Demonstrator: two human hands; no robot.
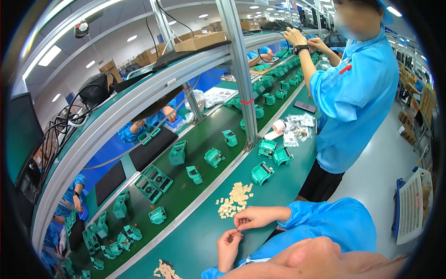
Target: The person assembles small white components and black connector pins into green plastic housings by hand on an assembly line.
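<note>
My left hand (228, 246) and my right hand (254, 217) meet over the green bench top (200, 237), fingertips pinched together on one small tan piece (239, 229). It is too small to tell which hand carries its weight. A loose pile of several similar tan pieces (236, 200) lies just beyond my right hand. A second small pile (165, 269) sits at the near edge, left of my left hand. Both my sleeves are blue.
Green plastic housings (261, 173) stand beyond the pile, and more ride the conveyor belt (195, 139) to the left. A person in a blue coat (357, 97) stands at the right, arms raised to the shelf. A white basket (411, 207) sits on the floor.
</note>
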